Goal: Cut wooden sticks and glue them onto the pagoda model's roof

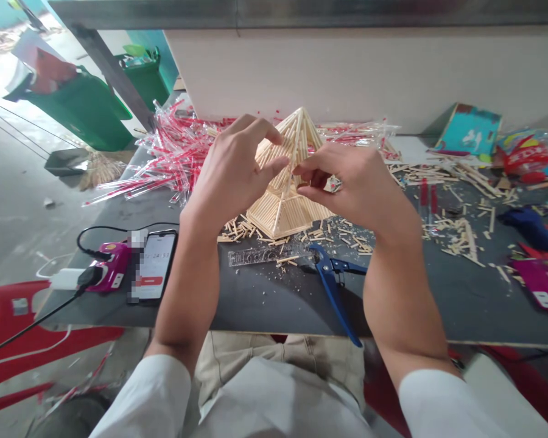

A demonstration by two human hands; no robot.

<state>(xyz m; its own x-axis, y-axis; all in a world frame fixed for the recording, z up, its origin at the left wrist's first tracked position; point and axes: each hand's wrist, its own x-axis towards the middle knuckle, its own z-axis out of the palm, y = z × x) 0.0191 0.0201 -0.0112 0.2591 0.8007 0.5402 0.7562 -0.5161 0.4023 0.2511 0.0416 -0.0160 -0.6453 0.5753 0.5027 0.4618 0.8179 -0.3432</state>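
White shirt sleeves (164,380) lie nearest the camera, their cuffs pushed up so that both forearms reach bare over a dark surface (265,304). At the ends of those forearms, the left grip (232,161) is loose, its thumb parted from a bent forefinger, and the right grip (347,179) has its fingers curled toward the thumb; the fingertips are too small and blurred for me to tell whether it pinches a stick. Between the two grips stands a pyramid (283,204) built of thin wooden sticks, peak upward, its sloping faces just by the fingertips.

Nearer the camera than the grips lie a clear plastic ruler (251,255) and, below the right grip, a blue-handled cutter (331,289) with its handles spread. To the left of the left grip and closer in, a lit phone (156,264) rests beside a purple power strip (114,264) with plugs in it. Beyond the left grip spreads a heap of clear and red plastic wrappers (173,152); farther off that way, a green bin (84,109) stands on the floor. Right of the right grip, stick offcuts (466,237) are scattered, with a turquoise box (472,131) past them.
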